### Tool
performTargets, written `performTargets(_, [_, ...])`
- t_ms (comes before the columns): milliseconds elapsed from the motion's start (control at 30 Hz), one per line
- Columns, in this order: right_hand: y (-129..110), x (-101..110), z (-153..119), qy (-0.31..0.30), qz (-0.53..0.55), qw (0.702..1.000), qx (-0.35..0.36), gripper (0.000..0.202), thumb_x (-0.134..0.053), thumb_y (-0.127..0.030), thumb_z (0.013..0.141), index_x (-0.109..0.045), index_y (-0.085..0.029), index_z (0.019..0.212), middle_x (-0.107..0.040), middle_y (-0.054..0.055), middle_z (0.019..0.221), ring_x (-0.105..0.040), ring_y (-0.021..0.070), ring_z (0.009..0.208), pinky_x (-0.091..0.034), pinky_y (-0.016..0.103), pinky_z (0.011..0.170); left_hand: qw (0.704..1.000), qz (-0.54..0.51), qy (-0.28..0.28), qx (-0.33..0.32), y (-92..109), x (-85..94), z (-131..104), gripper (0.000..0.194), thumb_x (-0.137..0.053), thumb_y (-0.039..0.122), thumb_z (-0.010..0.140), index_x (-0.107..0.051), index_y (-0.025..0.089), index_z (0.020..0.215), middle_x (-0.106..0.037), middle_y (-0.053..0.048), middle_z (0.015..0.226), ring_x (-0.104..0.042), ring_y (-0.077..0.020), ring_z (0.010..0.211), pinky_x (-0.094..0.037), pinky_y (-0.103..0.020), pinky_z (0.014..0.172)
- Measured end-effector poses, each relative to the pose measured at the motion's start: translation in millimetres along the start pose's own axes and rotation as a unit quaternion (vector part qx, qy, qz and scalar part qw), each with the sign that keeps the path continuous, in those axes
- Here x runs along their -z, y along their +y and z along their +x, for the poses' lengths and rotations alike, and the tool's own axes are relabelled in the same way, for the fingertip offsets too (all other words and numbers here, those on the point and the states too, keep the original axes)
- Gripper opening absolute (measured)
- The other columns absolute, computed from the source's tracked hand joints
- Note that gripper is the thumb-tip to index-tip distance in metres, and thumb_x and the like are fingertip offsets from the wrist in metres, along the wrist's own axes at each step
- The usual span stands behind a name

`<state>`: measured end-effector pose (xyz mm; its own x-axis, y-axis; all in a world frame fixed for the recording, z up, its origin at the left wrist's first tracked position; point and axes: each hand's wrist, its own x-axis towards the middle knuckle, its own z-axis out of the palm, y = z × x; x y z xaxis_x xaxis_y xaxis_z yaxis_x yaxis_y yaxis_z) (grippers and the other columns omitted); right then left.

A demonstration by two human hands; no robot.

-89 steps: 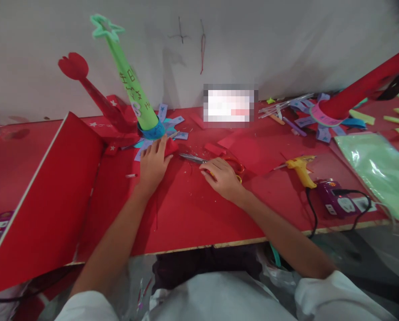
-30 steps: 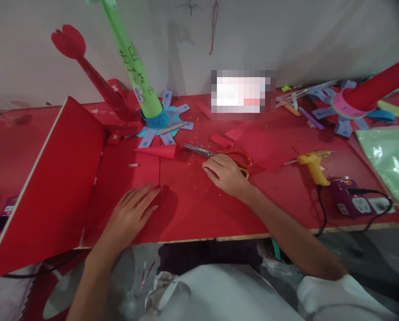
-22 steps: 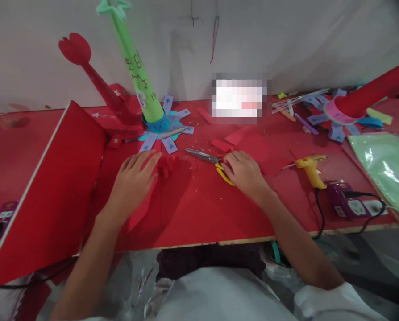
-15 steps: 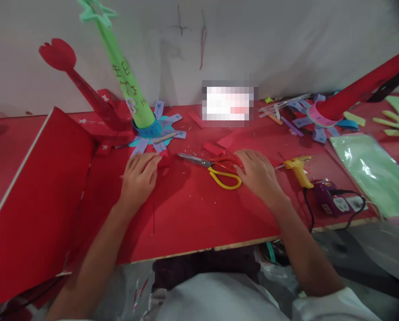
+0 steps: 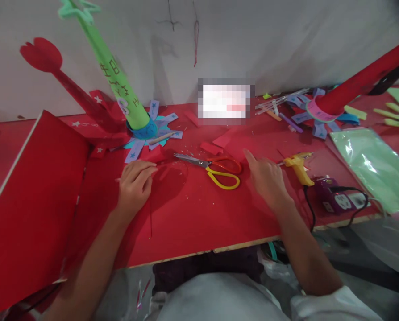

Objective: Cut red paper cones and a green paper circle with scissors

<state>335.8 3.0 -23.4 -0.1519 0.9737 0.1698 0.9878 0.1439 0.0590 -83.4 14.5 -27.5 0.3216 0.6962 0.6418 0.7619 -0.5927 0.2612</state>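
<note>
My left hand (image 5: 135,183) is closed above the red tabletop, its fingers curled together. Whatever it pinches is too small or hidden to make out; a pale tip shows beside the wrist side of the fingers. Just beyond it lies a piece of red paper (image 5: 154,154). Scissors (image 5: 206,165) with one orange and one yellow handle loop lie between my hands, blades pointing left. My right hand (image 5: 266,178) is apart from the handles, to their right, with the index finger stretched out and nothing seen in it. The other fingers are partly hidden.
A green paper tube (image 5: 119,80) stands at the back left beside a red flower-like shape (image 5: 42,55). A red board (image 5: 42,200) rises at left. To the right are a yellow glue gun (image 5: 299,169), a purple power socket (image 5: 331,196) and a green plastic-wrapped packet (image 5: 373,165).
My right hand has drawn back rightward from the scissors handles, index finger now extended. My left hand has shifted slightly left and down. The view has turned a little.
</note>
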Motion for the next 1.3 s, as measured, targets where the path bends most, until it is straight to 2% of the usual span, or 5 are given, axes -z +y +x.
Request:
performTargets(200, [-1,18,12,0.181,0.064,0.981,-0.006,0.042,-0.047,-0.006,0.102,-0.079,-0.017,0.126,-0.086,0.016,0.110,-0.076,0.0296,0.098,-0.054,0.043,0.087,0.996,-0.016,0.043,-0.070,13,1.2,7,0.032,-0.059,0.006,0.102,-0.075,0.027,0.120,-0.083,-0.009,0.116,-0.079,-0.0257,0.113,-0.063,-0.045,0.103])
performTargets(433, [-44,43,28,0.258,0.161,0.906,0.295,0.032,-0.056,-0.013,0.111,-0.081,-0.024,0.128,-0.087,0.008,0.122,-0.075,0.0264,0.111,-0.058,0.045,0.101,0.998,-0.059,-0.035,0.004,71,-13.6,27,0.096,-0.078,0.047,0.103,-0.022,0.028,0.179,-0.044,-0.023,0.179,-0.047,-0.0388,0.165,-0.052,-0.055,0.128])
performTargets(667, [-87,10,21,0.234,0.402,0.838,0.287,0.031,-0.055,-0.013,0.111,-0.082,-0.025,0.121,-0.088,0.006,0.110,-0.083,0.0212,0.100,-0.066,0.038,0.094,0.965,-0.213,-0.099,0.113,77,-26.9,32,0.074,-0.075,0.062,0.101,-0.051,0.031,0.164,-0.061,-0.016,0.167,-0.063,-0.0340,0.151,-0.053,-0.053,0.127])
performTargets(967, [-79,-6,29,0.108,0.641,0.760,0.015,0.027,-0.072,-0.045,0.104,-0.072,-0.028,0.124,-0.081,0.009,0.121,-0.082,0.0266,0.104,-0.069,0.042,0.092,0.700,-0.575,-0.090,0.414,48,-39.4,28,0.074,-0.079,0.072,0.093,-0.060,0.027,0.148,-0.080,-0.007,0.107,-0.081,-0.0238,0.092,-0.069,-0.041,0.085])
performTargets(1300, [-81,-8,24,-0.052,0.684,0.724,0.079,0.044,-0.063,-0.043,0.110,-0.059,-0.030,0.152,-0.083,0.008,0.120,-0.076,0.0165,0.077,-0.067,0.035,0.077,0.904,-0.233,0.117,0.340,12,-13.2,34,0.022,-0.079,0.038,0.094,-0.072,0.018,0.100,-0.076,-0.004,0.095,-0.070,-0.0172,0.084,-0.056,-0.030,0.080])
